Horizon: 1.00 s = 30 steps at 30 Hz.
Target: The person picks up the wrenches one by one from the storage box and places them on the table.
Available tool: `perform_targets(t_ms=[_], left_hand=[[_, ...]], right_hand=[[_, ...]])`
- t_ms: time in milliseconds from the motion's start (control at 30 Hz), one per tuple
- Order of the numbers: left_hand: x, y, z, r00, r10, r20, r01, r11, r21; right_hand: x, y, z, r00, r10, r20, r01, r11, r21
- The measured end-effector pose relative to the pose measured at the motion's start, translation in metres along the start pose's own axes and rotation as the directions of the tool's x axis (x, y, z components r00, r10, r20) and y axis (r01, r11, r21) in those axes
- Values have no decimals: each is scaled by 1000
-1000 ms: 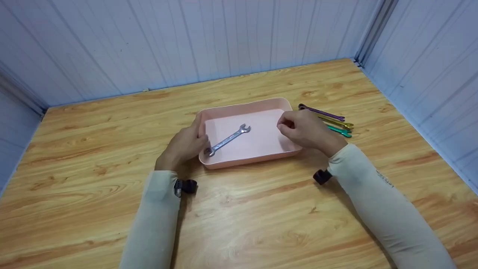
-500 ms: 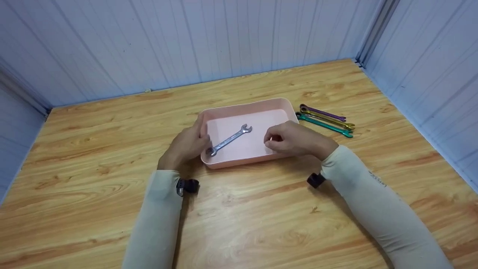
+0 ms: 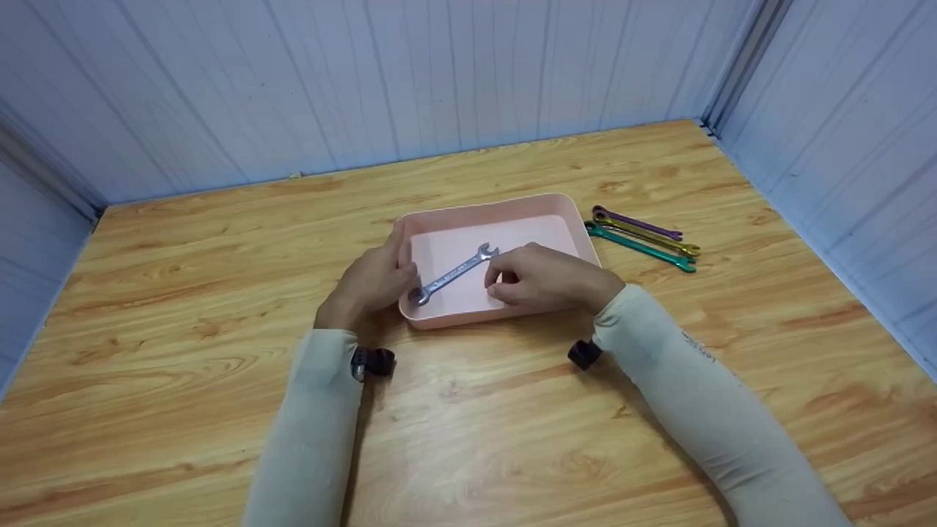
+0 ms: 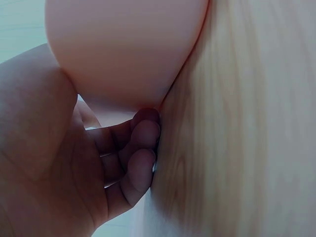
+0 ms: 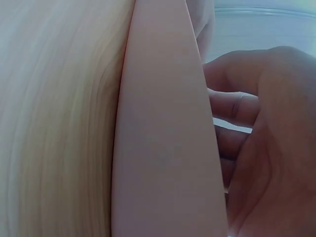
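A pink tray sits on the table, and a silver open-ended wrench lies slantwise inside it. My left hand grips the tray's left wall, thumb over the rim; the left wrist view has its fingers curled beside the outer wall, low at the table. Over the tray's right half is my right hand, its fingers loosely bent with a gap to the thumb and nothing seen between them. It is close to the wrench's upper end; whether they touch I cannot tell. The tray's wall hides its fingertips in the right wrist view.
Right of the tray, a purple wrench, a yellow wrench and a green wrench lie side by side on the wooden table. Pale panel walls stand behind and at the sides.
My right hand has moved left across the tray, from its right edge toward the silver wrench, uncovering the green wrench. My left hand keeps its grip on the tray.
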State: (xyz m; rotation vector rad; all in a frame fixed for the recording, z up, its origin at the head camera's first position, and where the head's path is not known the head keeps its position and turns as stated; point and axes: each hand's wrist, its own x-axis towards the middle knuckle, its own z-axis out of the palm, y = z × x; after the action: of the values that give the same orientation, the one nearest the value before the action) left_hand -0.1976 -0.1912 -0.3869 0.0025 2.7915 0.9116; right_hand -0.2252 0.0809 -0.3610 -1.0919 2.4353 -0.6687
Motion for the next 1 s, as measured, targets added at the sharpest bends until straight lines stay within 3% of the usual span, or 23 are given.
perform_targets(t_ms=[167, 433, 767, 1000], left_hand=[[1, 2, 0, 1000, 3, 5, -3, 1000, 2], [1, 1, 0, 1000, 10, -10, -10, 1000, 1], [-1, -2, 0, 999, 32, -19, -32, 999, -8], [2, -1, 1, 999, 28, -21, -28, 1000, 4]], right_hand=[[8, -4, 4, 999, 35, 24, -35, 999, 7], [23, -13, 9, 999, 50, -3, -50, 999, 10], [35, -16, 11, 990, 128, -56, -128, 992, 20], [41, -15, 12, 999, 30, -35, -33, 995, -99]])
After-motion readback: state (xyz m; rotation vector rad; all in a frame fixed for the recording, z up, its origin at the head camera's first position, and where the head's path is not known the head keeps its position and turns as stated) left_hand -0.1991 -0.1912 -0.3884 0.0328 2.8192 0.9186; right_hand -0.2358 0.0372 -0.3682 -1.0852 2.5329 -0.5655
